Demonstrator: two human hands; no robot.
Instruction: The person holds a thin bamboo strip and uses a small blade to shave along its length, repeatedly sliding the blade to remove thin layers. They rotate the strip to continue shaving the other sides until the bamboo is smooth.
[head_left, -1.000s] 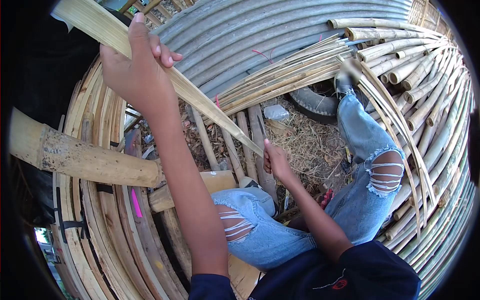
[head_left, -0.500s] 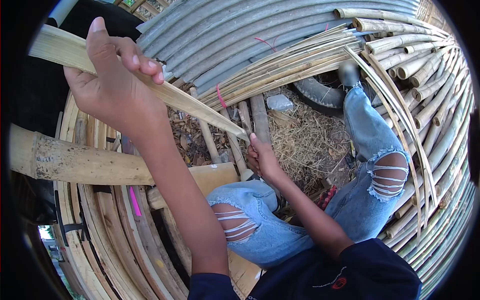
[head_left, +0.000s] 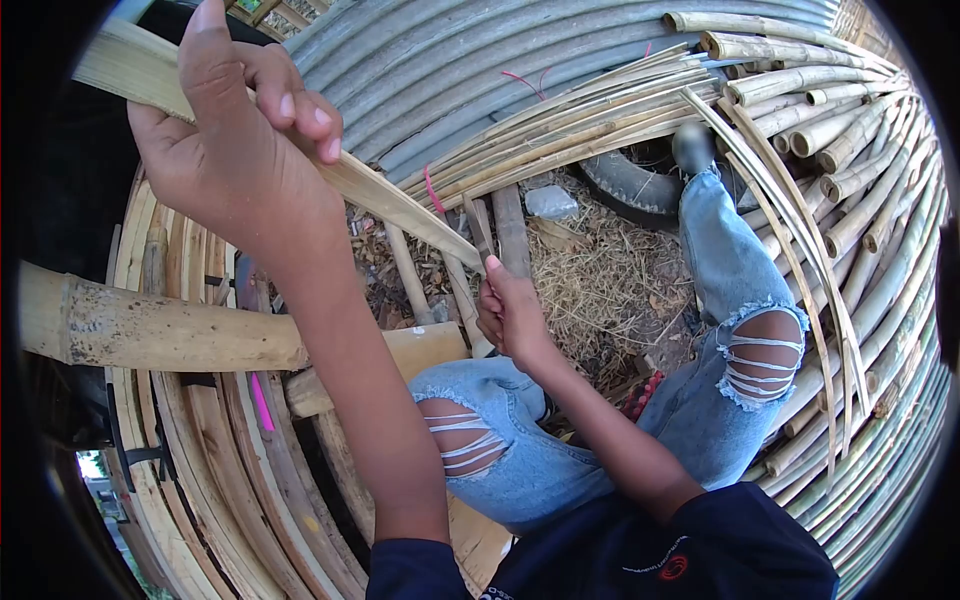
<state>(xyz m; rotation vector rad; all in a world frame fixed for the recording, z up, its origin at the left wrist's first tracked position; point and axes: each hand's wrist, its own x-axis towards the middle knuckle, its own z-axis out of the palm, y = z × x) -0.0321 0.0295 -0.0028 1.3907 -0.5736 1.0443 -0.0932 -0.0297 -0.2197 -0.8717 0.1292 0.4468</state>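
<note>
A long, flat bamboo strip (head_left: 400, 207) slants from the upper left down to the middle of the view. My left hand (head_left: 235, 150) is closed around its upper part, thumb pointing up and fingers curled over the edge. In my right hand (head_left: 515, 312) is a knife (head_left: 479, 228), its blade pointing up and away from me. The blade lies against the strip's lower end, close to my thumb. My fingers hide the knife's handle.
A thick bamboo pole (head_left: 180, 322) crosses at left over stacked split bamboo (head_left: 225, 450). Tied strips (head_left: 560, 130) lie against corrugated metal sheeting (head_left: 440, 60). Bamboo poles (head_left: 850, 180) are piled at right. A tyre (head_left: 630, 195) and dry straw (head_left: 600, 290) are on the ground.
The knife and my right hand have shifted slightly left and up, and more of the blade's flat side shows. My left hand keeps its grip, a little higher in view.
</note>
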